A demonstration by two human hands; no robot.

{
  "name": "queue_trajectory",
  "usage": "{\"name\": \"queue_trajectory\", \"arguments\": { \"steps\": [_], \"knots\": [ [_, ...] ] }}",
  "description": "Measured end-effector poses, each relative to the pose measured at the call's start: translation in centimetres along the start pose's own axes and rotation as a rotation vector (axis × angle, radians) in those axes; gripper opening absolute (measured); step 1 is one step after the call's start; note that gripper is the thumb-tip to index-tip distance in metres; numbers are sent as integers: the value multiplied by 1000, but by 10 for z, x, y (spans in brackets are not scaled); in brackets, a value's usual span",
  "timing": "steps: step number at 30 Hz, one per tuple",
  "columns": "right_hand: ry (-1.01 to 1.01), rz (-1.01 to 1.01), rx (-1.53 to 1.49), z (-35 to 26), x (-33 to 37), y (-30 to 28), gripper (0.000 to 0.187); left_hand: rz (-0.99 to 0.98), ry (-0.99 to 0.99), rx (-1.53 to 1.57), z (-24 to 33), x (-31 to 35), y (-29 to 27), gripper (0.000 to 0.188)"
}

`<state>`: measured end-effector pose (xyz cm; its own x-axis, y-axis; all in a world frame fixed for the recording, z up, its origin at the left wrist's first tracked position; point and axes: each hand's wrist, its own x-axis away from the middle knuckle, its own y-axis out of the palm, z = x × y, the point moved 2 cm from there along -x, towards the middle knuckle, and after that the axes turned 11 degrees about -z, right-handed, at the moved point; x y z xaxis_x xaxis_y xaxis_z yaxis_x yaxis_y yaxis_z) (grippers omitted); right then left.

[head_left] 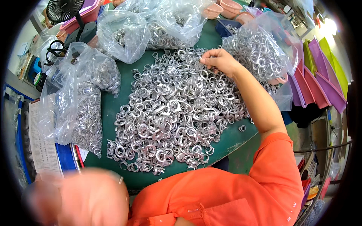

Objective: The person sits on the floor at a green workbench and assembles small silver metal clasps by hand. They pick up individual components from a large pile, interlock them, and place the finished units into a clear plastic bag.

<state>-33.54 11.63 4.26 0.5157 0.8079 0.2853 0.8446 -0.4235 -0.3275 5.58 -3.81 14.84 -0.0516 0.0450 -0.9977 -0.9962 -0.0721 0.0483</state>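
A broad heap of silver-grey metal rings [169,109] covers the middle of the green table [113,113]. My right hand [222,62] reaches over the heap's far right part, with thumb and fingers pinched together close to the rings. Whatever sits between those fingertips is too small to make out. At the lower left, a large blurred skin-coloured shape [90,197] looks like my left hand near the camera. Its fingers are smeared, so neither their pose nor anything in them can be told.
Clear plastic bags of rings stand at the left [88,116], at the back [166,30] and at the right [260,51]. A black fan [65,9] and black-handled scissors [55,52] are at the far left. Purple, pink and green trays [320,75] stand at the right.
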Motion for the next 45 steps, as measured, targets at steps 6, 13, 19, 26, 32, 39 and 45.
{"name": "queue_trajectory", "arguments": {
  "steps": [6,13,19,26,32,39,45],
  "knots": [
    [-140,-67,-317,8,33,-14,12,-1058,-327,304,4,110,88,40],
    [24,-131,217,-30,47,1,13,-1129,-380,420,0,117,89,33],
    [91,-275,101,-37,54,-5,11,-1050,-384,473,-1,120,90,27],
    [344,-385,204,-72,58,2,9,-1053,-407,472,-4,121,87,26],
    [439,-479,480,-86,57,4,10,-1004,-400,475,-3,121,88,25],
    [424,-545,617,-103,58,10,12,-1046,-428,504,-3,123,87,25],
    [152,-426,-49,-116,64,7,33,-1038,-431,487,-4,123,87,24]
  ]
}}
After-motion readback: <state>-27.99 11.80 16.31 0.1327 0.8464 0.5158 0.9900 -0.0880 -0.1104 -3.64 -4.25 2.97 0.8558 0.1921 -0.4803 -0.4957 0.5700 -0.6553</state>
